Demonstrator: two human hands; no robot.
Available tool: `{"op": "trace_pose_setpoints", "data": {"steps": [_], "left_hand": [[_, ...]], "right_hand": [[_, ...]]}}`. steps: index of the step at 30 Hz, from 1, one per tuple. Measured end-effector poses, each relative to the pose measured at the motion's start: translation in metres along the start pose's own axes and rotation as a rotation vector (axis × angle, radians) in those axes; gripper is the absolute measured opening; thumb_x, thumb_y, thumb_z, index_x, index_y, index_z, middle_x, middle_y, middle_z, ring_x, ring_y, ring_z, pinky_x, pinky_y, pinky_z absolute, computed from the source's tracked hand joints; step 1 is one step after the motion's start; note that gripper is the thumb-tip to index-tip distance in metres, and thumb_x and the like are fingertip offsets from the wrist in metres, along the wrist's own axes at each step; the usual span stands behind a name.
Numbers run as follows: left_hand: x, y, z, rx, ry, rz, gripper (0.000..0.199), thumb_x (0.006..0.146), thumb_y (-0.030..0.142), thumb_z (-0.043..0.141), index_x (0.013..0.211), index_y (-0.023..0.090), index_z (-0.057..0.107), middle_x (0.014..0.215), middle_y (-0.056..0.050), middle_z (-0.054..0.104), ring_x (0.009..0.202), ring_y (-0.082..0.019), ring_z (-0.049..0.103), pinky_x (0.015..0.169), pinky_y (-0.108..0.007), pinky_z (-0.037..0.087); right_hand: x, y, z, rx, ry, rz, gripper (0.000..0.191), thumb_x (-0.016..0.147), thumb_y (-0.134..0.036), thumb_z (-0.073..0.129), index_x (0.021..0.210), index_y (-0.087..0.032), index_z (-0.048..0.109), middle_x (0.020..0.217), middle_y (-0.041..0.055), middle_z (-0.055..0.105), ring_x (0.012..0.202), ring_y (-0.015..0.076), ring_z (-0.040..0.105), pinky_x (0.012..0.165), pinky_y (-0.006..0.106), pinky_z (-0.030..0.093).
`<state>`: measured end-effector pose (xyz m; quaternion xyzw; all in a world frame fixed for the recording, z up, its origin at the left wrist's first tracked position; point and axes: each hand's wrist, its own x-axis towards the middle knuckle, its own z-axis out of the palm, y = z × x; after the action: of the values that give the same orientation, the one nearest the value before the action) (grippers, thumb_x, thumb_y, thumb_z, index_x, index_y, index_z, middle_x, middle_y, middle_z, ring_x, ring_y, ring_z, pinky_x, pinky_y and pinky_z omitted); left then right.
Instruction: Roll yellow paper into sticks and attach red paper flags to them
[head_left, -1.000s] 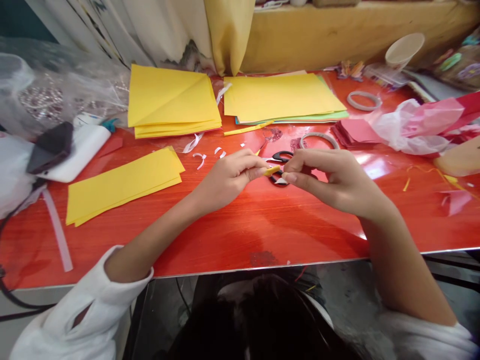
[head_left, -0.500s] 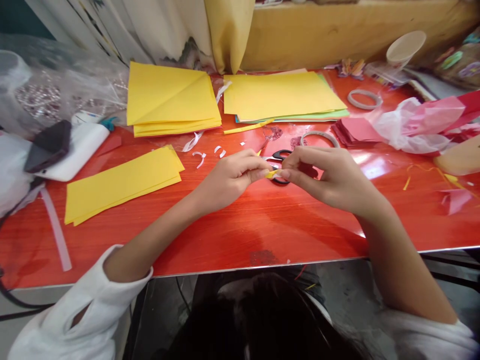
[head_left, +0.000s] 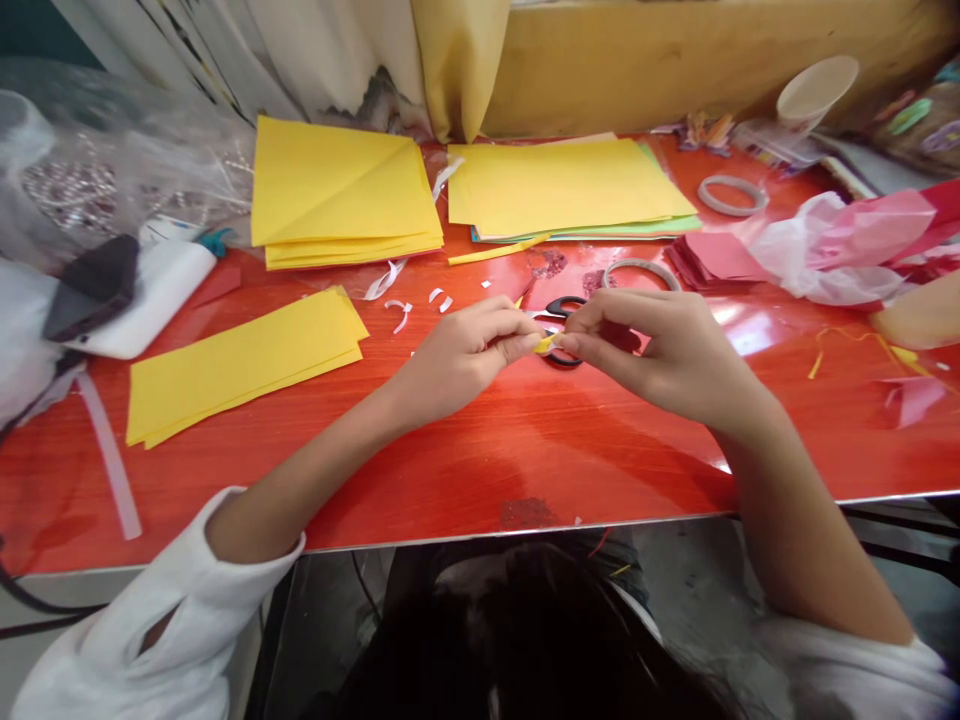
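Note:
Over the middle of the red table (head_left: 480,470), my left hand (head_left: 469,355) and my right hand (head_left: 660,350) meet fingertip to fingertip. Both pinch a small yellow paper strip (head_left: 547,343) between thumb and forefinger. Black-handled scissors (head_left: 564,306) lie on the table just behind and under the fingertips, partly hidden by my right hand. Beyond that hand sits a roll of tape (head_left: 642,268). Small white paper scraps (head_left: 445,304) are scattered behind my left hand.
Yellow sheets (head_left: 345,195) and a second stack (head_left: 562,185) lie at the back. Cut yellow strips (head_left: 240,365) are at the left, near a dark phone (head_left: 94,288). Red paper squares (head_left: 716,262), crumpled pink tissue (head_left: 847,245) and another tape roll (head_left: 733,195) are at the right.
The yellow strip between my fingertips has tilted slightly. Both hands keep nearly the same place and grip.

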<state>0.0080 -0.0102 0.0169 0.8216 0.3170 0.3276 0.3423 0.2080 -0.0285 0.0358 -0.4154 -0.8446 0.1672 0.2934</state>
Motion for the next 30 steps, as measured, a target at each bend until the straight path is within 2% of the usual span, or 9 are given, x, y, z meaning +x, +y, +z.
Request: {"op": "trace_pose_setpoints", "data": {"steps": [6, 10, 12, 18, 24, 27, 30], "left_hand": [[-0.001, 0.004, 0.0, -0.012, -0.004, -0.023, 0.016, 0.089, 0.022, 0.048, 0.083, 0.017, 0.062, 0.079, -0.001, 0.053, 0.075, -0.01, 0.049, 0.071, -0.024, 0.04], [-0.002, 0.006, 0.002, -0.044, 0.011, -0.058, 0.015, 0.084, 0.032, 0.057, 0.085, 0.018, 0.063, 0.076, 0.001, 0.05, 0.066, -0.008, 0.045, 0.061, -0.022, 0.039], [-0.002, 0.006, 0.003, -0.04, 0.045, -0.043, 0.014, 0.082, 0.031, 0.06, 0.081, 0.017, 0.063, 0.074, 0.001, 0.049, 0.063, -0.007, 0.043, 0.059, -0.021, 0.038], [-0.003, 0.005, 0.005, 0.006, 0.131, 0.003, 0.014, 0.084, 0.028, 0.058, 0.078, 0.018, 0.065, 0.074, 0.001, 0.053, 0.061, -0.007, 0.044, 0.058, -0.022, 0.037], [-0.004, 0.002, 0.009, 0.009, 0.095, 0.034, 0.015, 0.085, 0.026, 0.056, 0.083, 0.016, 0.067, 0.075, 0.0, 0.054, 0.062, -0.007, 0.046, 0.057, -0.021, 0.037], [-0.004, 0.0, 0.01, 0.014, 0.108, 0.034, 0.014, 0.085, 0.027, 0.057, 0.085, 0.017, 0.067, 0.078, 0.0, 0.056, 0.064, -0.007, 0.047, 0.059, -0.021, 0.038], [-0.005, 0.0, 0.009, -0.002, 0.109, 0.043, 0.013, 0.085, 0.025, 0.057, 0.087, 0.017, 0.066, 0.08, 0.0, 0.057, 0.068, -0.008, 0.05, 0.063, -0.021, 0.04]], "right_hand": [[0.0, -0.001, 0.001, -0.014, 0.01, 0.002, 0.012, 0.084, -0.024, 0.056, 0.073, -0.019, 0.056, 0.061, -0.0029, 0.053, 0.053, 0.0072, 0.041, 0.051, 0.023, 0.033], [0.0, 0.0, 0.003, 0.001, 0.017, 0.011, 0.013, 0.084, -0.025, 0.055, 0.073, -0.019, 0.054, 0.062, -0.0028, 0.055, 0.053, 0.0071, 0.042, 0.05, 0.023, 0.033], [0.0, 0.001, 0.004, 0.023, 0.009, 0.026, 0.014, 0.084, -0.027, 0.055, 0.073, -0.019, 0.054, 0.063, -0.0026, 0.055, 0.054, 0.0075, 0.043, 0.051, 0.023, 0.034], [0.001, 0.002, 0.005, 0.101, 0.021, 0.172, 0.027, 0.082, -0.039, 0.058, 0.066, -0.019, 0.052, 0.057, -0.0028, 0.053, 0.049, 0.0073, 0.04, 0.044, 0.023, 0.03], [0.002, 0.003, 0.004, 0.2, -0.031, 0.296, 0.041, 0.077, -0.051, 0.06, 0.056, -0.019, 0.046, 0.049, -0.0043, 0.049, 0.043, 0.0057, 0.039, 0.04, 0.023, 0.027], [0.003, -0.001, 0.005, 0.144, 0.036, 0.322, 0.042, 0.074, -0.054, 0.062, 0.055, -0.018, 0.048, 0.05, -0.0032, 0.051, 0.045, 0.0065, 0.041, 0.042, 0.024, 0.028], [0.005, -0.004, 0.007, 0.031, 0.147, 0.325, 0.044, 0.08, -0.053, 0.056, 0.053, -0.018, 0.05, 0.047, -0.0026, 0.047, 0.045, 0.0075, 0.04, 0.045, 0.025, 0.03]]}}
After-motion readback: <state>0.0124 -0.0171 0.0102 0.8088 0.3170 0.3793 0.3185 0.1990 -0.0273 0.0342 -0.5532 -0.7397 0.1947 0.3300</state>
